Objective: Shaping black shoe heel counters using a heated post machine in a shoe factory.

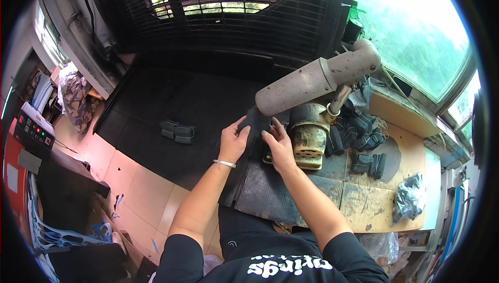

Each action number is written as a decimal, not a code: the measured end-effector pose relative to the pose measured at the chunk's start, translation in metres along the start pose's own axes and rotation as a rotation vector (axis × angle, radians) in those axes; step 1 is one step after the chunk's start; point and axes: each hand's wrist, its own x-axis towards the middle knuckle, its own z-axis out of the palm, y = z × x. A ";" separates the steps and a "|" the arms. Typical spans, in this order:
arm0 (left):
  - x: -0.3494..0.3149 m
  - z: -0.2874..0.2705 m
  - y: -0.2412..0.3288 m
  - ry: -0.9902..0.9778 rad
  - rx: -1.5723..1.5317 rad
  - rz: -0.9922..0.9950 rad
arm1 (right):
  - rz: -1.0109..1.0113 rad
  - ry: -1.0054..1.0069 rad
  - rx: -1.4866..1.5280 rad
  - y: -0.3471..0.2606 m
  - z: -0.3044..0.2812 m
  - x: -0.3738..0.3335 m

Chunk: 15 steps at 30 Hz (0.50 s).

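Note:
A thin dark piece (pixel 253 119), its kind unclear against the black surface, is pinched between the thumb and fingers of my left hand (pixel 234 141). A silver bangle circles that wrist. My right hand (pixel 279 145) is close beside it, its fingers curled toward the thumb; whatever they hold blends into the black behind. Just right of that hand stands a small grimy yellowish machine (pixel 309 136) with a round housing. Over it leans a thick beige cylindrical arm (pixel 299 86), its blunt end a little beyond my hands.
Tied bundles of black pieces (pixel 178 132) lie on the black-covered table (pixel 140 103) at left. More bundles (pixel 366 134) are heaped right of the machine. A plastic bag (pixel 409 198) sits at the table's right end, a control box (pixel 34 129) far left. A black grille (pixel 223 23) stands behind.

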 end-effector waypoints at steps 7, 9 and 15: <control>0.006 0.009 -0.010 0.223 0.327 0.462 | 0.039 -0.057 0.165 0.020 -0.001 0.026; 0.008 0.012 -0.008 0.230 0.334 0.476 | 0.028 -0.088 0.176 0.019 -0.003 0.031; 0.004 0.019 0.012 0.243 0.361 0.541 | -0.004 -0.160 0.198 -0.001 0.004 0.027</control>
